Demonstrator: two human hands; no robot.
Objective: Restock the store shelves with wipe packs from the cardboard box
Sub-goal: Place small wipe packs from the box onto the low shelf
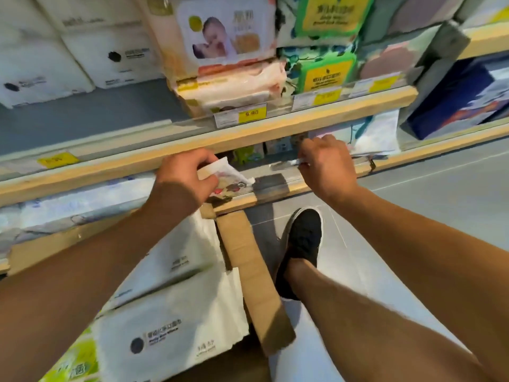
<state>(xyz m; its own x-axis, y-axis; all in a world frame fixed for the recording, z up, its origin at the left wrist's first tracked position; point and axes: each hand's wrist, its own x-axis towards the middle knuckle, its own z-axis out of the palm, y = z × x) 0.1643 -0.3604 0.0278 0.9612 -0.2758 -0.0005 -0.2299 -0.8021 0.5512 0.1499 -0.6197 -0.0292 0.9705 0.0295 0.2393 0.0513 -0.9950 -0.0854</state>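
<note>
My left hand point(186, 177) grips one end of a flat wipe pack point(231, 177) with a white and printed wrapper, held at the front edge of the lower wooden shelf point(275, 190). My right hand point(327, 166) pinches the pack's other end, a thin edge that is blurred. Below my arms an open cardboard box point(256, 274) stands on the floor with white wipe packs point(170, 337) inside it.
The upper shelf point(275, 125) carries stacked baby wipe packs point(228, 51), green packs point(325, 70) and white packs point(41, 75) at the left, with yellow price tags point(252, 113) along its edge. My black shoe point(301, 244) is on the grey floor, right of the box.
</note>
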